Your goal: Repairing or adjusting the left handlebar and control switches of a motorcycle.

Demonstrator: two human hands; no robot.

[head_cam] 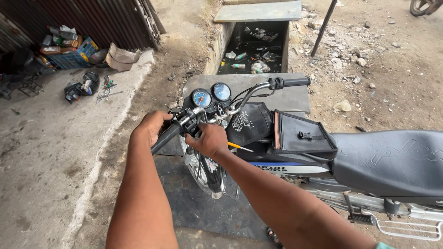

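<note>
My left hand [150,129] wraps the near handlebar grip [165,137], right hand [210,138] pinches a yellow screwdriver [240,147] at the switch housing [191,123] — a slip could gouge the 2 gauges [211,95] just beyond.

Bright, even daylight throughout, apparently from an overcast sky. Soft, short shadows only, darkest under the motorcycle [295,152]. Faint sheen on the black seat [387,159] and the twin gauges [211,95]. Sharp in the centre; wide-angle stretching toward the edges. Drain pit [254,48] dim, its contents hard to make out.
</note>
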